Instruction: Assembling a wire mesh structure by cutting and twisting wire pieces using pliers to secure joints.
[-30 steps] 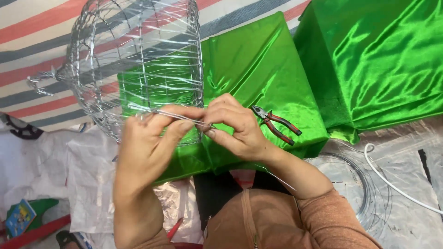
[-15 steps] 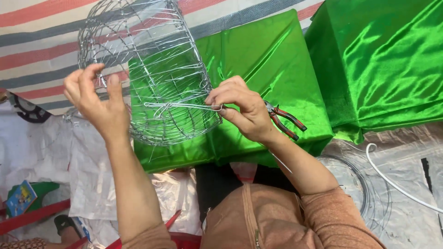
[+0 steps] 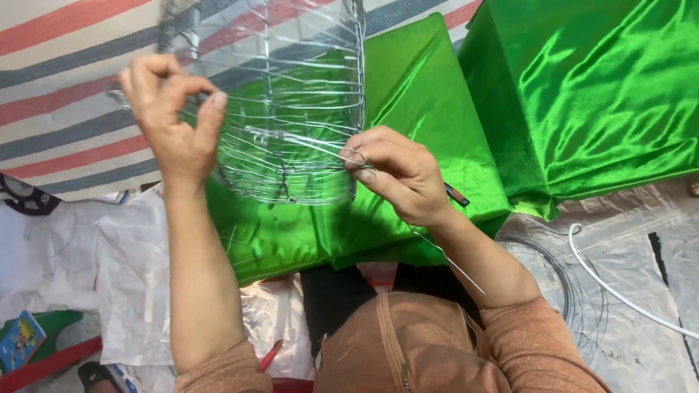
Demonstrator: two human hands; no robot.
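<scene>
A rounded wire cage frame (image 3: pixel 291 109) of thin silver wire hangs in the air over green satin cloth (image 3: pixel 429 109). My left hand (image 3: pixel 171 120) grips the frame's left side, thumb and fingers pinched on its wires. My right hand (image 3: pixel 400 175) pinches a loose thin wire (image 3: pixel 306 142) at the frame's right edge; the wire's free end trails down past my wrist. Pliers with red and black handles (image 3: pixel 457 195) lie on the cloth, mostly hidden behind my right hand.
A striped red, grey and cream mat (image 3: pixel 65 80) lies at the back left. Clear plastic sheeting (image 3: pixel 131 291) covers the floor. A coil of wire (image 3: pixel 575 291) and a white cable (image 3: pixel 619 291) rest at the right. A small green packet (image 3: pixel 22 338) sits bottom left.
My left hand let go of the wire near the right hand, moved left and took hold of the frame's side. The frame has turned and risen. My right hand kept its pinch on the wire.
</scene>
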